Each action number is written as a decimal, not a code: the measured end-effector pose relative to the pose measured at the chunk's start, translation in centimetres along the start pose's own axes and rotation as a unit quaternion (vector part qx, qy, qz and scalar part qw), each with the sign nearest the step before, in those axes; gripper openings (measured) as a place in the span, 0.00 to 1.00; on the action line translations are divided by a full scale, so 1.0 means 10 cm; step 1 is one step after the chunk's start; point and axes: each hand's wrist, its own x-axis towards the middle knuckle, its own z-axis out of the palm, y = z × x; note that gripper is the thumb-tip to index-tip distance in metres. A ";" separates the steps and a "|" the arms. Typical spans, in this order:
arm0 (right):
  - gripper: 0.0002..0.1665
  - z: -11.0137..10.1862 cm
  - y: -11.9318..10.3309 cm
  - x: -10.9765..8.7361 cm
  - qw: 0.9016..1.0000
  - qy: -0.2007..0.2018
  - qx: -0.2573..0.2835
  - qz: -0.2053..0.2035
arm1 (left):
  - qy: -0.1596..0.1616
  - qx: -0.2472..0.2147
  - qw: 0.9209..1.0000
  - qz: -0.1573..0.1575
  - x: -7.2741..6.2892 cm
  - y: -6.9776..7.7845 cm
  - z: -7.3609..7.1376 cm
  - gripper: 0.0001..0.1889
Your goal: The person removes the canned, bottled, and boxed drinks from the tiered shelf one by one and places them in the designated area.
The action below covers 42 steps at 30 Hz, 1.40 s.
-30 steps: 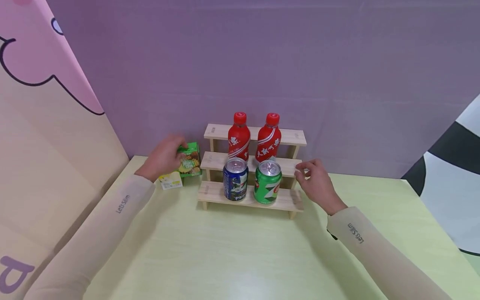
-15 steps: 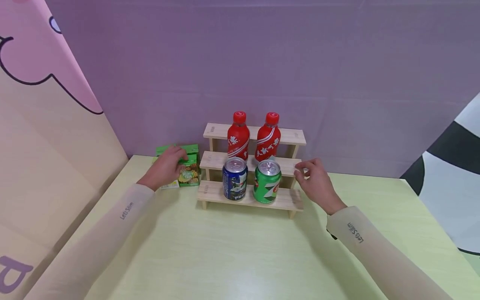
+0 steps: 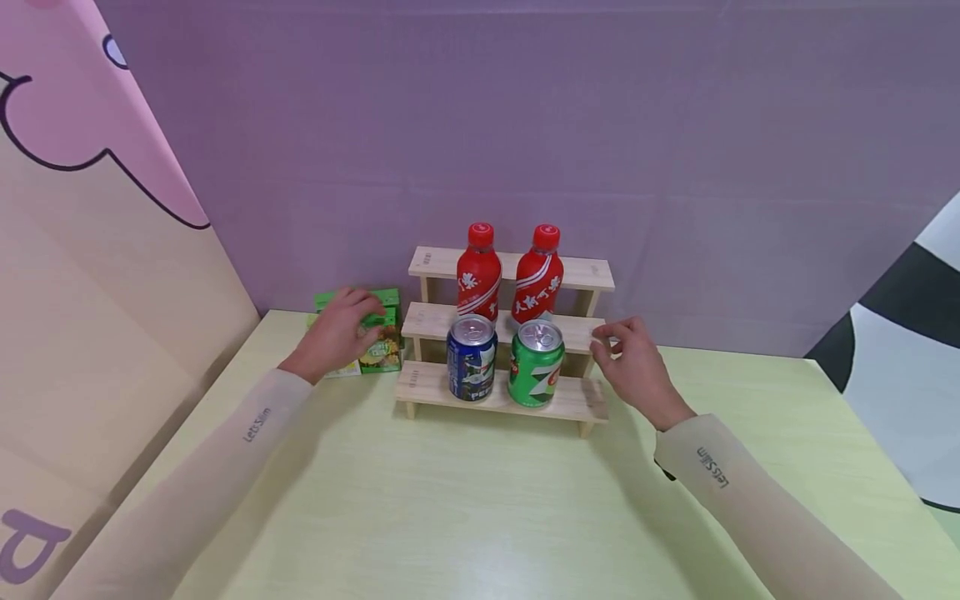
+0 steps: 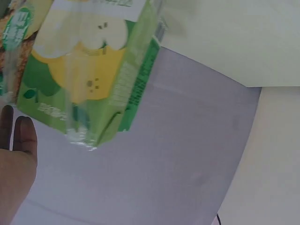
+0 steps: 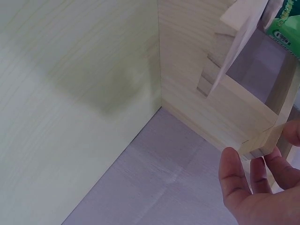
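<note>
In the head view my left hand (image 3: 341,332) reaches over a group of small green drink cartons, its thumb and fingers spread apart. The front green carton (image 3: 381,352) carries a food picture. In the left wrist view my fingertips lie beside the lower edge of a carton with yellow fruit pictures (image 4: 84,61), wrapped in clear film. My right hand (image 3: 633,367) pinches the right end of a three-step wooden display stand (image 3: 577,333); in the right wrist view thumb and fingers curl round the board end (image 5: 262,143).
Two red bottles (image 3: 478,279) stand upright on the stand. Before them on the lowest step are a blue can (image 3: 472,362) and a green can (image 3: 536,371). A purple backdrop (image 3: 480,125) rises behind the table (image 3: 450,500).
The front green carton has come lower and toward me, beside the other cartons, and green tops show behind it. My left thumb and fingers have spread off it. The right hand stays put.
</note>
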 end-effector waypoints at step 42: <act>0.16 0.06 -0.08 0.01 1.000 -0.003 0.003 -0.004 | 0.067 -0.220 0.973 0.015 0.75 0.91 -0.26 0.42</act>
